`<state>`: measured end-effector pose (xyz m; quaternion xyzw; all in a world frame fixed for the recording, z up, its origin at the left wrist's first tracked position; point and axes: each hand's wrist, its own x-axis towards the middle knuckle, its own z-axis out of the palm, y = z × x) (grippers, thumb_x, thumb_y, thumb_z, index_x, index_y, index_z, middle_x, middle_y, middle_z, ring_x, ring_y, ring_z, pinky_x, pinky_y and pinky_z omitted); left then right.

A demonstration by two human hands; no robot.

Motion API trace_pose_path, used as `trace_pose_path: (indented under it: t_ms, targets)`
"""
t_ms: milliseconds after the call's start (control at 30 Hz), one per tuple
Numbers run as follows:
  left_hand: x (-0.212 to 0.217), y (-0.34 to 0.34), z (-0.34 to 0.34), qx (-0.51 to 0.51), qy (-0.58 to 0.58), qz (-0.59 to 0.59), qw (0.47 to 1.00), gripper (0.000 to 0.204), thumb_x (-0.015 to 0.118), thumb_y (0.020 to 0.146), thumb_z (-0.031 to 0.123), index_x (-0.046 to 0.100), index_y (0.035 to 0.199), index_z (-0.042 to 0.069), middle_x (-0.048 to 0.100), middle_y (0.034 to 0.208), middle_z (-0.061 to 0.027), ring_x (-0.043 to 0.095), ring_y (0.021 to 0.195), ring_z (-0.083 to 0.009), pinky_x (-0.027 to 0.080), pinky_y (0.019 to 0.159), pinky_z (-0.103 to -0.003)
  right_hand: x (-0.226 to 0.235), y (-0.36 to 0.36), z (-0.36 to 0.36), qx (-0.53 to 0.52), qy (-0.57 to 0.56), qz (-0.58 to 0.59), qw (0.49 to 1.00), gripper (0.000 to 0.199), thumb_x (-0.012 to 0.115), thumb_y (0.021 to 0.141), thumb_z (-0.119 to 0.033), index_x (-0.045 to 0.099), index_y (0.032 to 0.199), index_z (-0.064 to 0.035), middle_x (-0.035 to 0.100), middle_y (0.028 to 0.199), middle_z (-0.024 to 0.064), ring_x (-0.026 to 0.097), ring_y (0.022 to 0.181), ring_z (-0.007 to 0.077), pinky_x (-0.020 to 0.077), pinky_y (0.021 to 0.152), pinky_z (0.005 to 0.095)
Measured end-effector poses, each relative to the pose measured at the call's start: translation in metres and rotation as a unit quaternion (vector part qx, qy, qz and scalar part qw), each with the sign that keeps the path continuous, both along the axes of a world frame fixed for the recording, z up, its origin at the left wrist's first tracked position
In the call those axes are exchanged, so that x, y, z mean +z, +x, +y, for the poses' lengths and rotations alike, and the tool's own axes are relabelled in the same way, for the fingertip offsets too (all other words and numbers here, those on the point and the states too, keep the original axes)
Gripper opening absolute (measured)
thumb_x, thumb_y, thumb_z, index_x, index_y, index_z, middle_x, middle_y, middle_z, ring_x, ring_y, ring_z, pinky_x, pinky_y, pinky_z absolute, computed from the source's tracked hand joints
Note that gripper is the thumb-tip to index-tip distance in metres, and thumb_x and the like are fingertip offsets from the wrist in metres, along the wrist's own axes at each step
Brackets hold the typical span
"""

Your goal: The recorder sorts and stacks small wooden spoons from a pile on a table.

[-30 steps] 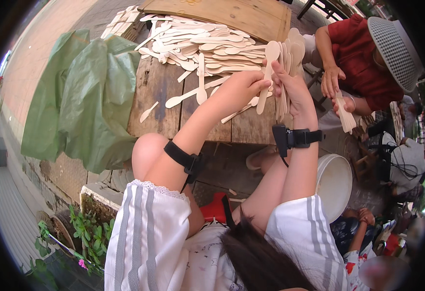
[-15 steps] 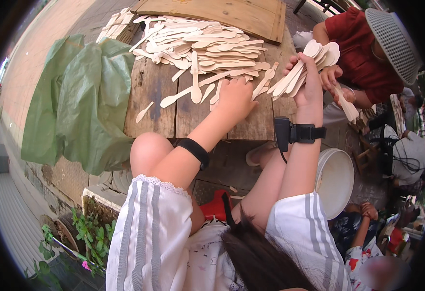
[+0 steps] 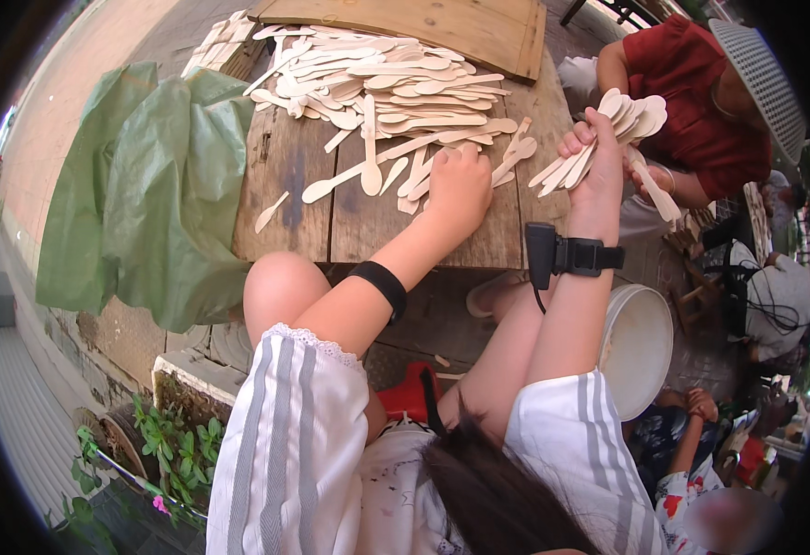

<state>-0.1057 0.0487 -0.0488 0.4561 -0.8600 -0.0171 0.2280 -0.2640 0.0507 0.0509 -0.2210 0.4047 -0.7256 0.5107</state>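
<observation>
A green sheet (image 3: 146,185) is draped over the left end of the counter (image 3: 285,203), at about nine o'clock from the left hand. Potted plants (image 3: 160,444) are seen at seven o'clock, low beside the person's striped sleeve (image 3: 285,453).

The counter is made of worn wooden planks. A heap of flat wooden spoons (image 3: 377,83) is spread across its far half, with single spoons strewn toward the near edge; one small spoon (image 3: 271,212) lies apart at nine o'clock from the hand. A wooden board (image 3: 423,23) is laid at twelve o'clock, behind the heap.

The left hand (image 3: 459,185) is pressed palm down on the counter, its fingers curled over a few loose spoons at the near edge of the heap; whether any is actually gripped cannot be told. A black band (image 3: 382,287) is worn on that forearm.

The right hand (image 3: 597,162) is raised off the counter's right end, its fingers closed around a fanned bundle of spoons (image 3: 608,134). A black wrist device (image 3: 571,254) is strapped below it.

At two o'clock another person in a red top (image 3: 692,92) and a mesh hat (image 3: 756,65) is seated, just beyond the bundle. A white bucket (image 3: 641,342) stands on the ground at five o'clock, beside the right forearm. The scene is set outdoors on paved ground.
</observation>
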Motion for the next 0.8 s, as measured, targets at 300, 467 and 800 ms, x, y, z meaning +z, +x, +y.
trace_pose_path:
  t_ms: [300,467,800]
  targets:
    - [0.014,0.007,-0.003,0.001,0.135,0.088,0.987,0.013,0.064,0.079,0.017,0.056,0.081,0.007,0.060,0.084,-0.0082,0.060,0.083,-0.0263,0.039,0.073,-0.040,0.002,0.000,0.004,-0.053,0.062,0.199,0.977,0.016,0.068,0.083,-0.018,0.056,0.083,-0.0078,0.048,0.061,-0.0042,0.045,0.048,0.0050,0.0327,0.043,0.0194]
    - [0.033,-0.003,-0.004,0.004,0.156,0.270,0.950,0.015,0.062,0.084,0.014,0.053,0.084,0.003,0.059,0.080,-0.0096,0.059,0.080,-0.0274,0.043,0.069,-0.039,0.001,0.006,0.005,-0.080,0.092,0.326,0.937,0.026,0.073,0.080,-0.025,0.062,0.088,-0.0031,0.050,0.063,-0.0057,0.042,0.050,0.0025,0.0314,0.045,0.0195]
    - [0.043,-0.004,-0.006,-0.080,0.178,0.458,0.867,0.014,0.061,0.086,0.009,0.051,0.085,-0.001,0.055,0.076,-0.0102,0.054,0.069,-0.0202,0.044,0.064,-0.033,-0.013,0.017,-0.007,-0.073,0.045,0.399,0.913,0.043,0.078,0.076,-0.032,0.060,0.101,-0.0024,0.056,0.071,-0.0028,0.047,0.053,0.0027,0.0350,0.047,0.0183]
